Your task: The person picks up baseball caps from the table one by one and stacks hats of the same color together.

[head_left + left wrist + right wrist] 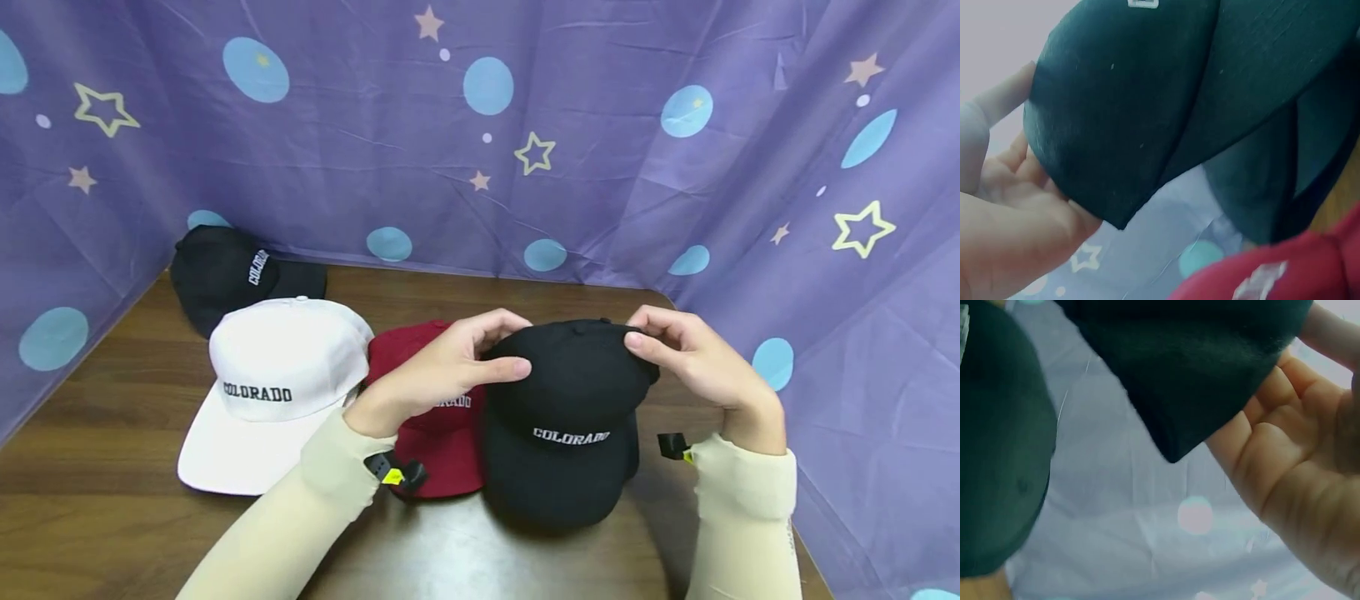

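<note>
A black cap [577, 367] with white COLORADO lettering is between my two hands, its brim toward me. My left hand [457, 350] pinches the crown's left side, thumb in front and fingers behind. On the crown's right side, my right hand [690, 350] grips the edge the same way. The left wrist view shows the dark fabric [1116, 112] between thumb and fingers. In the right wrist view a pointed fabric corner [1191, 381] hangs beside the palm, and a separate dark rounded shape [1004, 456] stands at the left.
A red cap [442, 458] sits directly left of the black one, partly covered by my left hand and wrist. Farther left is a white cap [277, 358], and behind it another black cap [217, 271]. Purple curtains [585, 225] hang behind and beside the wooden table [97, 467].
</note>
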Tool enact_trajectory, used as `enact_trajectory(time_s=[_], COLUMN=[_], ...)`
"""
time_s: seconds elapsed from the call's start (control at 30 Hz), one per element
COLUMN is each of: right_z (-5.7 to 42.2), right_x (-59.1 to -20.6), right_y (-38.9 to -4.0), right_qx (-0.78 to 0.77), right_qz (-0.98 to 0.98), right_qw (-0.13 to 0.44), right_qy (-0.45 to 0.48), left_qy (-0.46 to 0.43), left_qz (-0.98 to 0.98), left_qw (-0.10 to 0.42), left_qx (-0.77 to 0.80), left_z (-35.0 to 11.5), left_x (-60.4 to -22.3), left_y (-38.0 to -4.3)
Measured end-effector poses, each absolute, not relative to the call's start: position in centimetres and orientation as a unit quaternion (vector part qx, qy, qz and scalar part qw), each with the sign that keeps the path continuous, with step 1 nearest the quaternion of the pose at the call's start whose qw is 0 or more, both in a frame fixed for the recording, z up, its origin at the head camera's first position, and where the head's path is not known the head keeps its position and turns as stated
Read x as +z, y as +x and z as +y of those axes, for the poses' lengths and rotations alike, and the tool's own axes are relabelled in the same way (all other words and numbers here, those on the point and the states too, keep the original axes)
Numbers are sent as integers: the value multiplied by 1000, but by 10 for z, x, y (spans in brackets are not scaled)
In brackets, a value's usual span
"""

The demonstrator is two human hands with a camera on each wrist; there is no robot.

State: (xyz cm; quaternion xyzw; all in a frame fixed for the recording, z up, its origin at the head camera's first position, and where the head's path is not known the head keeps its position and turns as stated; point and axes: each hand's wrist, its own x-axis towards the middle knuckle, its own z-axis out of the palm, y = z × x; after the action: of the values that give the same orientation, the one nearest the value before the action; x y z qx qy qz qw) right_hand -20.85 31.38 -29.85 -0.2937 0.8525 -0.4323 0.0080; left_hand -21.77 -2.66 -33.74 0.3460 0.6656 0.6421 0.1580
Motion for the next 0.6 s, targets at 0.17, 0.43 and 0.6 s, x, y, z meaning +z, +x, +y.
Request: enact_trajectory(time_s=[0.17, 0.43, 0.6], right_z=[339, 364, 370], right_x=[-306, -319, -327], right_y=[-214, -222, -230], right_qx=[-432, -442, -437], right_qz=[867, 873, 878], right_qw=[39, 63, 75], right_qy=[-247, -194, -179], left_qy=[329, 274, 253], left_qz=[663, 662, 662], left_qw=[178, 228, 242], left_qx=[648, 659, 662], left_z=[4, 38, 50], left_x=[-341, -352, -362], left_y=[-229, -248, -257])
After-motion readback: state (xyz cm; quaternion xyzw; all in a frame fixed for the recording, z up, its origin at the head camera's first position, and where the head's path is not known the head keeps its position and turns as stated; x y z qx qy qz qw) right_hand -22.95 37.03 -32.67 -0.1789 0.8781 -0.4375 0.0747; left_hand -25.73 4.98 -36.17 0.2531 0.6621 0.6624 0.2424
